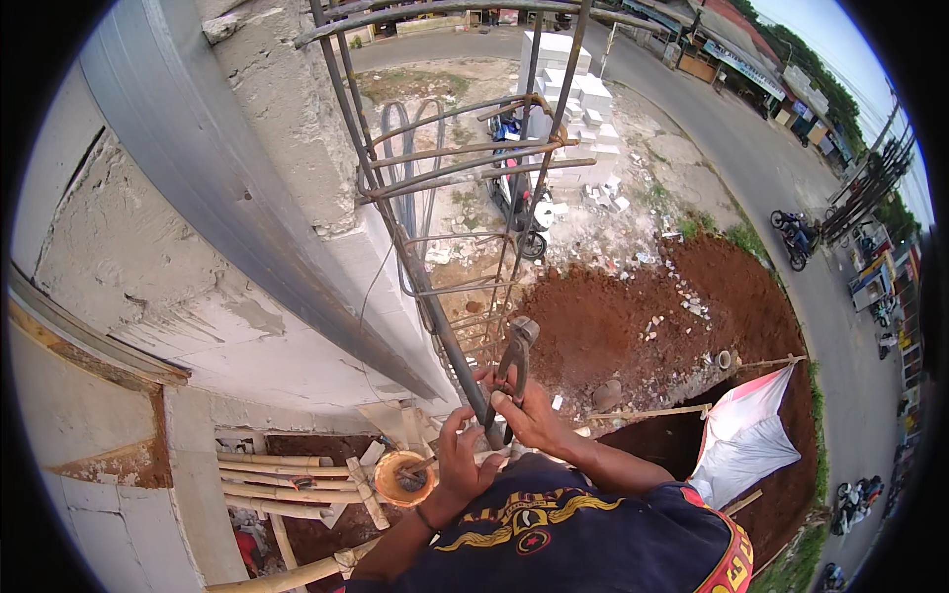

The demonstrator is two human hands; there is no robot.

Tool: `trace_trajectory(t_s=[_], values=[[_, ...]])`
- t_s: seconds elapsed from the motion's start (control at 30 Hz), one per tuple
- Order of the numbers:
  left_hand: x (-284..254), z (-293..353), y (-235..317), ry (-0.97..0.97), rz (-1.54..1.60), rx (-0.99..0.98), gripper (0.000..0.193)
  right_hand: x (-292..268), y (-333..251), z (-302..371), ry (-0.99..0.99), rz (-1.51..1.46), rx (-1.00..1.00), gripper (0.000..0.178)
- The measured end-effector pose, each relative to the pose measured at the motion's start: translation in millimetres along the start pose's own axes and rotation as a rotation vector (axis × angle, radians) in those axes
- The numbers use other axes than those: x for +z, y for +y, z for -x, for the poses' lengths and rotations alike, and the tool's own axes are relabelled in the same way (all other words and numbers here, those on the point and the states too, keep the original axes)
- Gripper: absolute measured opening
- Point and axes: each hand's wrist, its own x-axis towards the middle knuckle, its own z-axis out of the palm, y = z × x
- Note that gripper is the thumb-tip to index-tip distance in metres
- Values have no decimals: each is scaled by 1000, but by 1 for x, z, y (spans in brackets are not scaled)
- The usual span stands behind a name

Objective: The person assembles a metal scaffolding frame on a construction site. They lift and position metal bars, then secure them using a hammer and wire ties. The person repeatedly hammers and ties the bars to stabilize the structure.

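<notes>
Dark metal pincers [520, 341] poking up past the right hand [532, 417] clamped round their handles; left hand [463, 463], can't tell.

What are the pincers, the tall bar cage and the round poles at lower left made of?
Pincers: probably steel, dark and dull, judging by their metallic grey tone. Bar cage: apparently steel, rough-looking, its brownish colour suggesting rust. Round poles: likely bamboo, smooth-looking, given their straw-yellow colour.

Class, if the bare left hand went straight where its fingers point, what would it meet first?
The left hand would probably meet the long, dark grey metal bar first; depth is unclear.
</notes>
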Motion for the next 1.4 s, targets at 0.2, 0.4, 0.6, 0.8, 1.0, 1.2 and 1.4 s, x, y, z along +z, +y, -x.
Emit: trace_trajectory(t_s=[0.2,0.4,0.6,0.8,1.0,1.2,1.4], values=[[22,-109,-20,223,-83,-104,22,-39,-4,-72,285,134,-151,25],[27,-192,-45,185,71,-64,21,-31,-4,-111,411,221,-363,19],[17,-215,-72,98,3,-136,15,-27,8,-101,462,303,-234,17],[21,-216,-79,52,106,-131,15,-35,19,-65,580,251,-128,18],[30,-216,-77,-26,173,-202,18,-46,42,-21,432,383,23,20],[42,-224,-84,-266,122,-66,23,-43,67,-6,359,299,95,15],[48,-225,-95,-199,-30,44,22,-40,75,-15,55,-581,266,23]])
